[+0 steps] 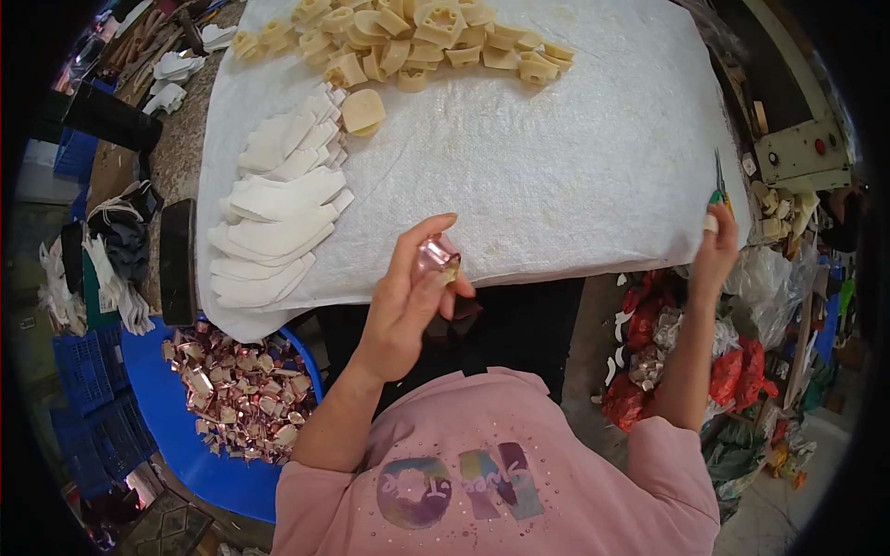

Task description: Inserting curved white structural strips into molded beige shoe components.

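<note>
My left hand (413, 287) is closed round a small shiny pink, metallic-looking piece (438, 256), held above the near edge of the white-covered table (556, 176). A bit of cream colour shows at the piece's lower side. Out at the table's right edge, my right hand (718, 243) has its fingers curled round the green handle of a thin pointed tool (717, 190), its tip directed away from me. A pale band wraps one finger of that hand. The tool's exact kind is too small to make out.
Cream hollow blocks (399, 42) are heaped at the table's far side. White curved pieces (278, 208) lie overlapped along its left. Below left, a blue tub (148, 389) holds many pink shiny pieces (241, 394). Red bags (742, 375) lie low on the right, beneath a green control box (802, 157).
</note>
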Available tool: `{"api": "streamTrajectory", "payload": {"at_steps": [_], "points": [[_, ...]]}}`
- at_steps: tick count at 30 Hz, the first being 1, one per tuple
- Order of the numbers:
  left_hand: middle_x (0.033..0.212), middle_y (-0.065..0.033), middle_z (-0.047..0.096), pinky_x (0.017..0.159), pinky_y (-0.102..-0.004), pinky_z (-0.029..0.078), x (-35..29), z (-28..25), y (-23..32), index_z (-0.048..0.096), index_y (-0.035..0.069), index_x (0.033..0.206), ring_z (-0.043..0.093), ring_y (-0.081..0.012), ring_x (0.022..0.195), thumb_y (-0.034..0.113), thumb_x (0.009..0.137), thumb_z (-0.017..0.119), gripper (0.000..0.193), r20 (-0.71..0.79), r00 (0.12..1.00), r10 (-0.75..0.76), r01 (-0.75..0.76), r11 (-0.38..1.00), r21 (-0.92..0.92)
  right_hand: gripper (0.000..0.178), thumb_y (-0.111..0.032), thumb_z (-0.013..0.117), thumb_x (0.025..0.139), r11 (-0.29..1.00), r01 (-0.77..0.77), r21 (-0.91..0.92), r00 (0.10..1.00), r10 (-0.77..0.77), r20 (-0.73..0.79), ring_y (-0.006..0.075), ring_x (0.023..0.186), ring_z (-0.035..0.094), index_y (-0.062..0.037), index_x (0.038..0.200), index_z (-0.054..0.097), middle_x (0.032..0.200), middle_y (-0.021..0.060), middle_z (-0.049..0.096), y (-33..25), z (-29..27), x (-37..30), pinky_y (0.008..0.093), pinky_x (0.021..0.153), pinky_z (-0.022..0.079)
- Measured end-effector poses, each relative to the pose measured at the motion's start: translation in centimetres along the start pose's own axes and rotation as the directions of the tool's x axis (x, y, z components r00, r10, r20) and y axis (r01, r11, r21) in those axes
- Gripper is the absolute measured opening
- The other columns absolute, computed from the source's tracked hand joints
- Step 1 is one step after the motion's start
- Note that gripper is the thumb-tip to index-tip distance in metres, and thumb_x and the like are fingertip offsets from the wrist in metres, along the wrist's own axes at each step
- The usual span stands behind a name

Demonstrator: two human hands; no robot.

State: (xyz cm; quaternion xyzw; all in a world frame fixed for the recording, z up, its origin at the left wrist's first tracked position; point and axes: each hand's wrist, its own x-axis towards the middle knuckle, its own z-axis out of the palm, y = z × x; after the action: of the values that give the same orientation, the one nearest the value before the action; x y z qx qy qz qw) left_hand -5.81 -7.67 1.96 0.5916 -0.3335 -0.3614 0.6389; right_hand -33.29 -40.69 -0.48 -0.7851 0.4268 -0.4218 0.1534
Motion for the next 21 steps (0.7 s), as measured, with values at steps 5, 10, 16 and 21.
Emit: {"api": "streamTrajectory", "payload": {"at_steps": [5,10,16,21], "points": [[0.089,-0.0209,0.061,0.065,-0.0283,0.045,0.1,0.0,-1.0,0.027,0.011,0.133,0.054,-0.017,0.066,0.04,0.099,0.026,0.045,0.186,0.982,-0.03,0.152,0.709,-0.689,0.037,-0.007,0.052,0.082,0.725,-0.006,-0.689,0.984,0.126,0.124,0.034,0.099,0.054,-0.0039,0.119,0.056,0.107,0.0189,0.058,10.6,-4.8,3.7,0.043,0.087,0.042],[0.093,-0.0278,0.059,0.063,-0.0315,0.045,-0.2,0.1,-1.4,0.03,0.013,0.134,0.055,-0.024,0.066,0.037,0.1,0.022,0.042,0.09,0.994,-0.061,0.107,0.655,-0.748,0.051,-0.002,0.05,0.075,0.729,-0.035,-0.683,0.947,0.243,0.212,0.0389,0.096,0.053,-0.0068,0.125,0.048,0.102,0.0234,0.057,7.5,-3.7,5.5,0.0466,0.085,0.041],[0.109,-0.0265,0.054,0.069,-0.0322,0.047,-0.4,-0.1,-1.1,0.03,0.012,0.13,0.058,-0.0255,0.074,0.033,0.1,0.03,0.037,0.044,0.999,-0.013,0.043,0.603,-0.797,0.059,0.006,0.051,0.075,0.924,-0.067,-0.376,0.985,0.122,0.124,0.0326,0.097,0.055,-0.0067,0.132,0.039,0.106,0.0194,0.055,4.5,-1.5,3.0,0.0408,0.085,0.043],[0.108,-0.0218,0.052,0.072,-0.0345,0.047,-0.9,-0.8,-1.4,0.032,0.011,0.129,0.058,-0.028,0.08,0.033,0.098,0.037,0.038,0.022,1.0,0.02,0.005,0.641,-0.767,0.061,0.005,0.059,0.076,0.954,-0.018,0.299,0.996,-0.008,0.086,0.0184,0.097,0.054,-0.0035,0.133,0.04,0.11,0.0083,0.055,-8.6,2.6,-2.7,0.0324,0.085,0.044]]}}
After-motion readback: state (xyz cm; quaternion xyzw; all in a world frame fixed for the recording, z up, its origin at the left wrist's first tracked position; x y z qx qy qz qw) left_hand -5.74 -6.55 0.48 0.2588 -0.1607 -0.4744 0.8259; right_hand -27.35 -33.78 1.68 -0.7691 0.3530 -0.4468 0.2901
